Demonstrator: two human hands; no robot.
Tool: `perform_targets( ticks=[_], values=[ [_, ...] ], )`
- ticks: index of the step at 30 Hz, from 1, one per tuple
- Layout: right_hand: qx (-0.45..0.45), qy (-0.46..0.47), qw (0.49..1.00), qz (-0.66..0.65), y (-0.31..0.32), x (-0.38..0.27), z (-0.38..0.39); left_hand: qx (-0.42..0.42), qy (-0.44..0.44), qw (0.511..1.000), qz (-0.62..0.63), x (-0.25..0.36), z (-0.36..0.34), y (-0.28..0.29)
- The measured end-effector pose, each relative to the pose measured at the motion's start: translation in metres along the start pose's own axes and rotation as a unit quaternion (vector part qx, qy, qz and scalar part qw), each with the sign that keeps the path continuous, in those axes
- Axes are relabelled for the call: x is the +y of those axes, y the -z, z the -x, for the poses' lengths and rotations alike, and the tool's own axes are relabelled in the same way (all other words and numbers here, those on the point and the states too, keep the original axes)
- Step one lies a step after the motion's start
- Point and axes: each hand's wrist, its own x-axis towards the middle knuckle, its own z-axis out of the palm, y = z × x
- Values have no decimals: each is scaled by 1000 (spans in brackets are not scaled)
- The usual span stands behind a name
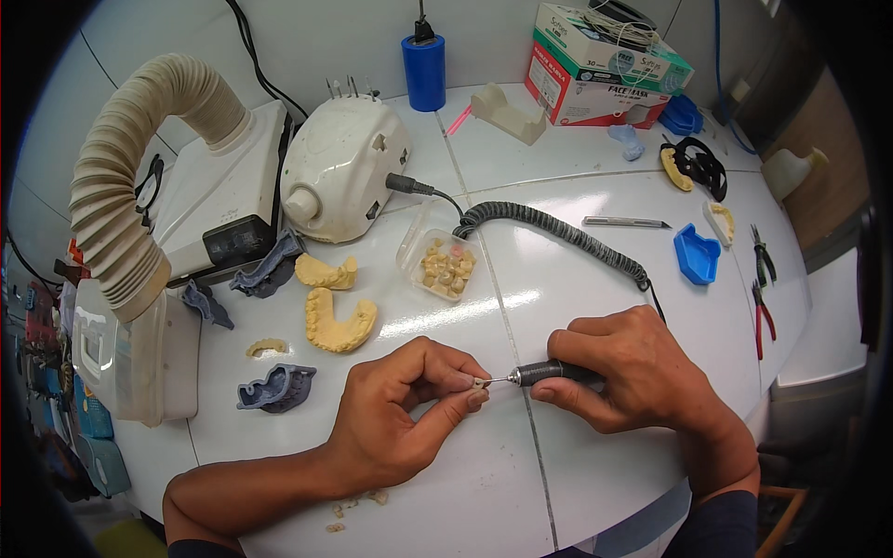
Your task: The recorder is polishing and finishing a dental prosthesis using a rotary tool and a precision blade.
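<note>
My left hand (409, 414) pinches a small pale piece (479, 383) between thumb and fingertips. My right hand (619, 367) is closed round a black rotary handpiece (539, 374), whose thin bit reaches the piece. The handpiece's coiled cord (549, 225) runs back toward a white control box (339, 167). Behind my hands stands a clear container (435, 265) holding several small tooth-like pieces. Two yellow dental casts (339, 325) lie left of it, with a small yellow piece (267, 346) and a grey mould (274, 389) beside my left hand.
A suction hose (139, 112) arches over a plastic bin (167, 363) at left. A blue cylinder (423, 79) and stacked boxes (595, 88) stand behind. A blade tool (623, 222), blue tray (696, 254) and pliers (763, 316) lie right; small fragments (335, 527) lie near my left forearm.
</note>
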Motion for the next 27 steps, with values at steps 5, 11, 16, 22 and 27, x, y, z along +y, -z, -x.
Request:
perform_targets(
  ticks=[5,11,16,22,27],
  values=[
    [-7,-3,1000,2,2,0,1,0,2,1000,-3,0,0,-1],
    [-12,1,1000,3,1,0,-1,2,8,1000,-9,1,0,1],
    [4,-5,1000,2,1,-2,-1,3,5,1000,-4,0,0,0],
    [3,-5,1000,4,2,-1,-1,8,8,1000,-8,2,-1,0],
    [2,-5,1000,1,2,-1,-1,23,25,999,-6,3,-2,0]
  ],
)
